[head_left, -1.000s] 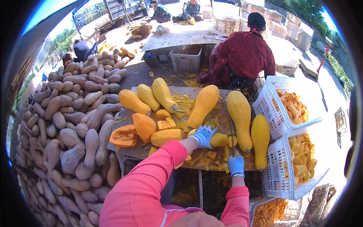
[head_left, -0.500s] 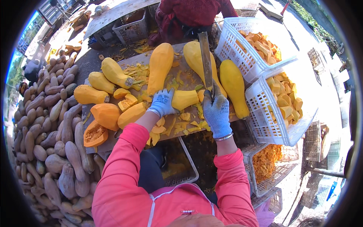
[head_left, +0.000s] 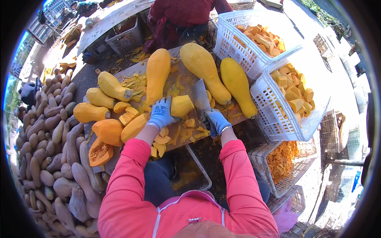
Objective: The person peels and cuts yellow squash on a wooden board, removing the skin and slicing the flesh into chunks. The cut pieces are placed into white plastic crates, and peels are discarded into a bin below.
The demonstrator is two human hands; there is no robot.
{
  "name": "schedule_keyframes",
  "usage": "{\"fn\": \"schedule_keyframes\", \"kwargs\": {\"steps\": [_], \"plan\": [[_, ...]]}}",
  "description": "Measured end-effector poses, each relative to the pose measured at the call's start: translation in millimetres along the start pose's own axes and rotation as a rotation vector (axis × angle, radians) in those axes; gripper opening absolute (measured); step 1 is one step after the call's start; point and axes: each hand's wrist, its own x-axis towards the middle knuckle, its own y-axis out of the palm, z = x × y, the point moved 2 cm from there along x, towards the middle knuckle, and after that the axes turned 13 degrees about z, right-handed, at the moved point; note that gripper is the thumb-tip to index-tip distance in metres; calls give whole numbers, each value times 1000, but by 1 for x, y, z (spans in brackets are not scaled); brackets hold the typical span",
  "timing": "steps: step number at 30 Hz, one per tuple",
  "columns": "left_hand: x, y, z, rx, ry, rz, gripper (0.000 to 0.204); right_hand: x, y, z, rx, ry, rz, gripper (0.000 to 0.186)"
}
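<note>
My left hand, in a light blue-grey work glove, grips the left end of a short peeled pumpkin piece on the work board. My right hand, gloved the same way, is closed round the handle of a cleaver. The broad blade points away from me, just right of the piece and apart from it. Beyond my left hand lies a large peeled pumpkin. Two more long yellow pumpkins, one and another, lie past the blade. Peelings and small chunks lie around both hands.
Halved orange pumpkins and whole peeled ones lie left on the board. A heap of unpeeled pumpkins fills the left side. White crates of chunks stand right, above a crate of orange pulp. Another person sits opposite.
My right hand has come down and nearer to me. The cleaver has gone from raised and edge-on to lower, with its flat side showing. My left hand still grips the pumpkin piece.
</note>
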Motion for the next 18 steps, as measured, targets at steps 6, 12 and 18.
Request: {"fn": "schedule_keyframes", "kwargs": {"steps": [6, 12, 18], "plan": [[11, -5, -7, 31, -47, 52, 111, -60, 52, 39, -888, -734, -423, 35], [15, -3, -9, 25, -15, 23, 111, -54, 80, 9, -775, -474, -302, 41], [12, -8, -9, -6, -36, 25, 114, 4, 57, -26, -895, -213, -197, 39]]}}
